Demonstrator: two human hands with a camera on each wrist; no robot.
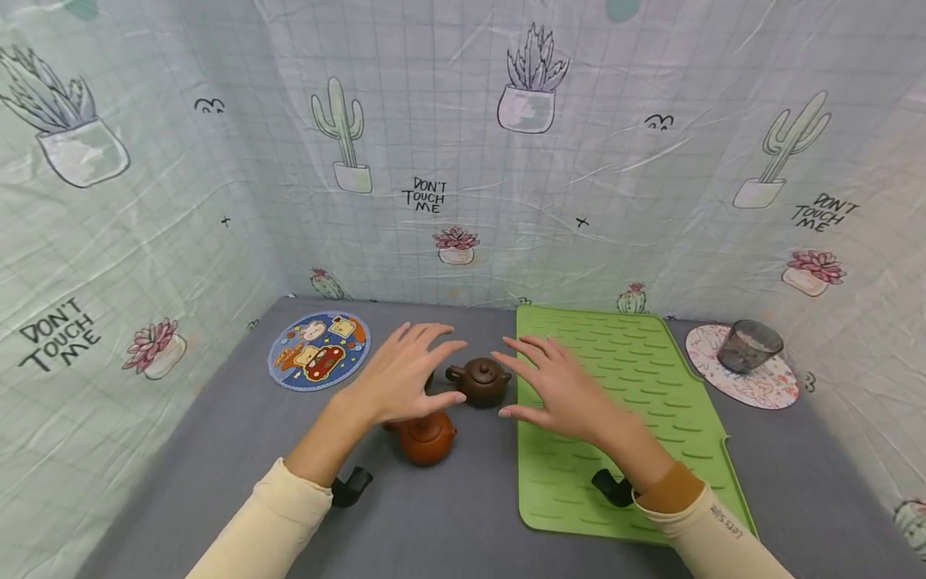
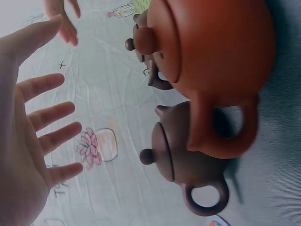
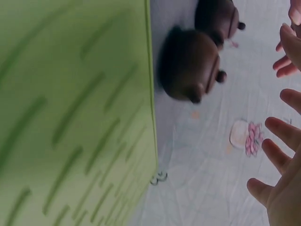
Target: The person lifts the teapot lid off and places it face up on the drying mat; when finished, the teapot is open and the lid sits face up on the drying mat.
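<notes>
My left hand (image 1: 405, 374) hovers with spread fingers above the teapots, holding nothing. Below its wrist sits an orange-brown clay teapot (image 1: 427, 441), large in the left wrist view with its loop handle showing. A dark brown teapot (image 1: 483, 384) with a knobbed lid stands between the two hands. Another dark teapot (image 2: 188, 146) is mostly hidden behind the left hand in the head view. My right hand (image 1: 560, 390), fingers apart and holding nothing, hangs over the left part of a green ridged mat (image 1: 615, 507). Neither hand touches a teapot.
A round blue cartoon mat (image 1: 282, 366) lies at the back left of the grey tabletop (image 1: 463, 523). On the right, a dark translucent cup (image 1: 749, 347) stands on a pink-patterned round mat (image 1: 777, 392). Printed cloth (image 1: 463, 145) hangs behind and at both sides.
</notes>
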